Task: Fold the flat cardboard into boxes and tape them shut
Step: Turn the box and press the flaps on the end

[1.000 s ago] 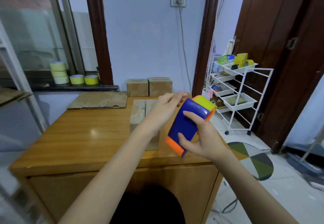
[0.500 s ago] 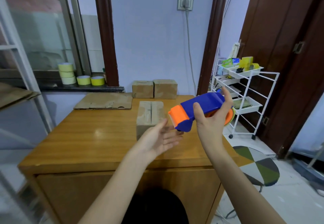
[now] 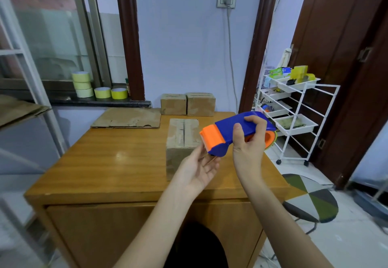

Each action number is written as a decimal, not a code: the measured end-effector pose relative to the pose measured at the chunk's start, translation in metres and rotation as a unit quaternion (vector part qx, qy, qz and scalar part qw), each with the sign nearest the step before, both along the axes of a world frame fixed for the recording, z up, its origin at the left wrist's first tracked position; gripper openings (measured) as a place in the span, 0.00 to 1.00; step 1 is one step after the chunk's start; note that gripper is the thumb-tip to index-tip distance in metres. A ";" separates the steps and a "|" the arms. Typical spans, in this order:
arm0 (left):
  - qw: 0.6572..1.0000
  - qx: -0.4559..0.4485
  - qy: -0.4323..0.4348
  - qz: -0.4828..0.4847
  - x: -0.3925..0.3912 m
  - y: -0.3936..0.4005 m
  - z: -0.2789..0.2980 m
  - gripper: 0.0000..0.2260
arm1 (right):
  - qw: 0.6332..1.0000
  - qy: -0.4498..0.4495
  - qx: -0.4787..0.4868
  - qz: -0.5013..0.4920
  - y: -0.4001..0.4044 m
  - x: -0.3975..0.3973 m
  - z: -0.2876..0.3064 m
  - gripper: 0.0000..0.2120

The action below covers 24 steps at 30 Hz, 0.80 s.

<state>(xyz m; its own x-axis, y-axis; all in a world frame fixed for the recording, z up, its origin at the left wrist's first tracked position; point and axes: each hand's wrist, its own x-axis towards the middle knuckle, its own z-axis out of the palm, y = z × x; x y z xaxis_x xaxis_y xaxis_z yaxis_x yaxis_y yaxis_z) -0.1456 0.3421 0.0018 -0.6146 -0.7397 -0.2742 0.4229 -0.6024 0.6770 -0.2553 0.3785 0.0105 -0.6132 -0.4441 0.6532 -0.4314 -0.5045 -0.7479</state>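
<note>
My right hand grips a blue and orange tape dispenser from the side, held level above the table's right part with its orange cutter end pointing left. My left hand lies palm up just under that cutter, fingers loosely curled, thumb reaching toward the toothed edge. A thin tan strip shows at its fingertips; I cannot tell whether it is tape. Behind both hands stands a folded cardboard box with its top seam facing up. A flat cardboard sheet lies at the table's back left.
Two closed boxes stand against the wall on the wooden table. Yellow tape rolls sit on the window sill. A white wire cart and a patterned stool stand to the right.
The dispenser has turned from upright to level, cutter end to the left. My left hand came off its top, dropped, turned palm up and moved in under the cutter.
</note>
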 end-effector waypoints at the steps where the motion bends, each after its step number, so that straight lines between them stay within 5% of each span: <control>1: 1.000 -0.011 -0.009 0.013 -0.001 0.000 0.000 0.14 | 1.000 -0.003 -0.001 0.000 0.000 0.001 -0.001 0.08; 10: 0.985 -0.050 -0.100 0.135 -0.008 0.001 0.004 0.08 | 0.999 -0.026 0.004 0.032 -0.003 0.015 0.000 0.25; 16: 0.948 -0.172 -0.152 0.220 -0.008 0.004 -0.008 0.07 | 0.999 -0.032 -0.006 0.008 -0.008 0.025 -0.001 0.28; 24: 0.924 -0.226 -0.180 0.250 -0.006 -0.005 -0.008 0.08 | 0.998 -0.053 -0.042 -0.002 -0.012 0.032 0.002 0.29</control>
<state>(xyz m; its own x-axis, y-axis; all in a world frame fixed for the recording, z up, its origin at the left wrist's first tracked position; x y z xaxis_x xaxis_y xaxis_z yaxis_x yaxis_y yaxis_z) -0.1516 0.3367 -0.0066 -0.0933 -0.9956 0.0118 0.2701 -0.0139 0.9627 -0.2238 0.3662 0.0128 -0.6826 -0.3877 0.6195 -0.3542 -0.5660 -0.7445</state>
